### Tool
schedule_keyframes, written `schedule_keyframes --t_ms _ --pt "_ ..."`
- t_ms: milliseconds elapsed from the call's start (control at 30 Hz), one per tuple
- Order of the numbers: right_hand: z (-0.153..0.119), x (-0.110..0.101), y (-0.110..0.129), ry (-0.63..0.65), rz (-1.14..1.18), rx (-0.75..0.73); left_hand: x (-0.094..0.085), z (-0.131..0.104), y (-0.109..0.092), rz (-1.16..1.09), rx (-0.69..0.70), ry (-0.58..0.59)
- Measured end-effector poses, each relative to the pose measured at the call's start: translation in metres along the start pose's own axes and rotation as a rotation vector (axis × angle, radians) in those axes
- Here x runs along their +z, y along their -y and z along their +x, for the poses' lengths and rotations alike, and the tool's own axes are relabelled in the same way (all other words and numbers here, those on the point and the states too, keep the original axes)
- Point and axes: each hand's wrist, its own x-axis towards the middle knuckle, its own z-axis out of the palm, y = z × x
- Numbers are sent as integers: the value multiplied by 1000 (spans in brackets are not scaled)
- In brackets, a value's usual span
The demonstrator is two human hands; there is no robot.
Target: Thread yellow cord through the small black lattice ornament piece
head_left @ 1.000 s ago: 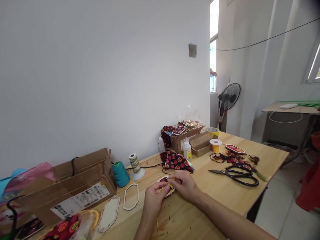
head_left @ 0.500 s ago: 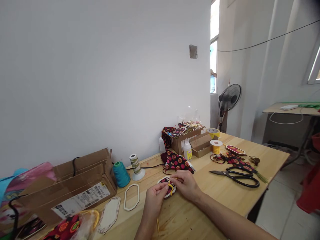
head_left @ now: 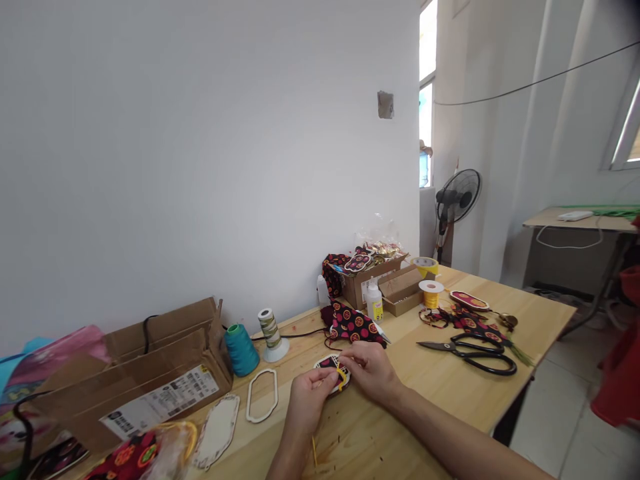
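Change over the last second: the thin yellow cord was spread in loose strands between your fingers. Now it's gathered into a short curve over the small dark-patterned plaque with a pale rim, lower centre of the frame. Reads as slack taken up; more of the plaque face shows. Can't tell if a knot has formed.

Your left hand: thumb and fingers pinched together on the cord, at the plaque's near edge. Your right hand: fingertips closed on the cord just above the plaque. Plaque lies on the light wooden table, partly hidden by both hands. A yellow cord end lies below your left wrist; link to the pinched part is hidden.

Around you: black-handled metal scissors, right of centre, near your right forearm. Pale empty oblong frame left of your left hand, with teal thread cone behind it. White spool of yellow cord upper right of your hands, by the open brown cardboard tray.

In the way: black-and-red patterned fabric sits just behind the plaque and crowds the far side. Scissors limit room to the right, I'd say. Your fingers mask the crossing point.
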Motion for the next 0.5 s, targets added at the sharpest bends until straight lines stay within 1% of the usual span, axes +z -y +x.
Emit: schedule_keyframes --t_ms 133,200,267,367,500 --pt "2 1 -3 -21 82 127 0 -1 -1 -31 10 -12" --pt "4 2 -3 1 155 202 0 -1 -2 -41 11 -22" --pt "5 2 -3 66 252 269 0 -2 -3 -48 9 -28" --pt "6 0 -1 207 402 340 2 -3 -4 -54 14 -41" --pt "5 -2 3 353 524 378 4 -5 -8 -50 24 -68"
